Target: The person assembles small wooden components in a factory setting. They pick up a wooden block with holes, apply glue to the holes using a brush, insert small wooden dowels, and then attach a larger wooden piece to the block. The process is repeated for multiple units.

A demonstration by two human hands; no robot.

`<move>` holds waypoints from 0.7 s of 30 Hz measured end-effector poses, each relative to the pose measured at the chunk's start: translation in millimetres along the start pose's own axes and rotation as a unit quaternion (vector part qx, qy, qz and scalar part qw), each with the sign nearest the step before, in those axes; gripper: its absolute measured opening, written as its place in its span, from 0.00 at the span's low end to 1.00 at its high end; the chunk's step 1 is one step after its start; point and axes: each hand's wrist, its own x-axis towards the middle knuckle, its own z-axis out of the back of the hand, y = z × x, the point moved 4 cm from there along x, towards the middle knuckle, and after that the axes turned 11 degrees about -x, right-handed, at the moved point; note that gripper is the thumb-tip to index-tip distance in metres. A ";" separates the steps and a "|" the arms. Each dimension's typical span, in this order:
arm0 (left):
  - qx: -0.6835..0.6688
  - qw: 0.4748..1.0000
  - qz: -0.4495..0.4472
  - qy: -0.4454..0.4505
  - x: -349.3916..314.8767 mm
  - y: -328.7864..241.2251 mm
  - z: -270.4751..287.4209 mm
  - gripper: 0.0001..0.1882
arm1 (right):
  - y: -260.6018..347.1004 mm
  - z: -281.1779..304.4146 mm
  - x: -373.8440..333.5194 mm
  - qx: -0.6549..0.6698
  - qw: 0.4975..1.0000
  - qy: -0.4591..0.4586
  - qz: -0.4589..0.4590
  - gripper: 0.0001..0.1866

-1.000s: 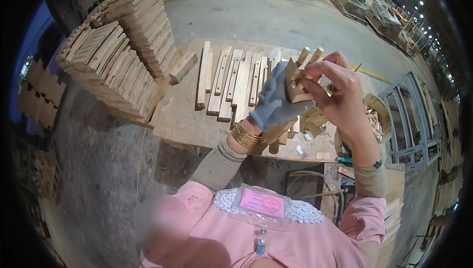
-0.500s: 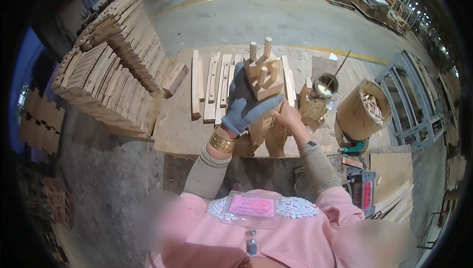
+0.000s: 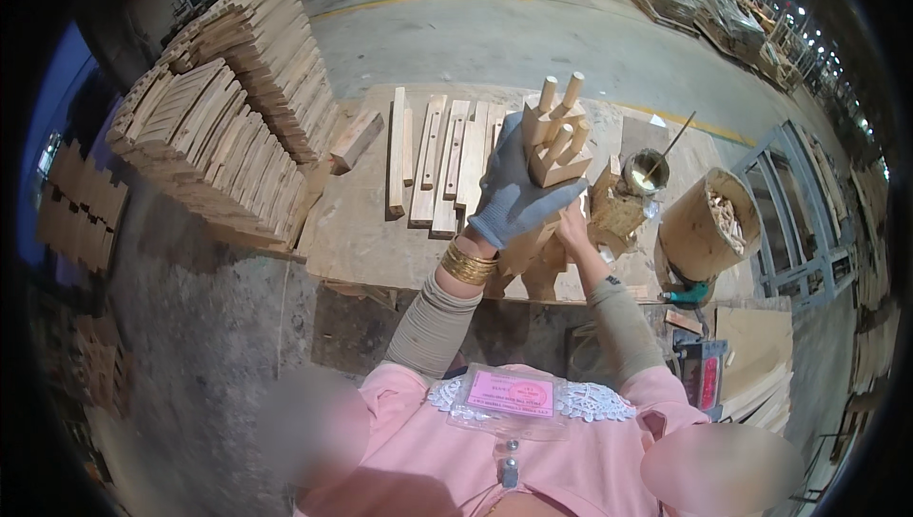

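- The wood pieces are up in the left hand, in front of the desk's middle as the camera sees it; whether they touch it, I cannot tell.
- Four round dowels stick out of their ends, two at the far side and two nearer.
- The left hand, in a grey-blue glove, is closed around the pieces, palm beneath and fingers along their left side.
- The right hand is bare and low beside the pieces, just under the glove's thumb; its fingers are partly hidden, so I cannot tell how far open it is or whether it grips anything.
- Left of the glove, strips lie side by side on the desk, some with holes.
- Further left lies a thick block, near tall stacks of wood.
- Right of the pieces, a pot with a stick leaning in it sits on a stained stand.
- Beyond that, a tilted bucket holds small wooden bits.
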 end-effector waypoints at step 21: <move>0.142 0.983 -0.118 0.002 -6.8 6.3 -0.7 0.45 | 212.6 343.6 -172.5 -0.118 0.896 -0.070 0.421 0.29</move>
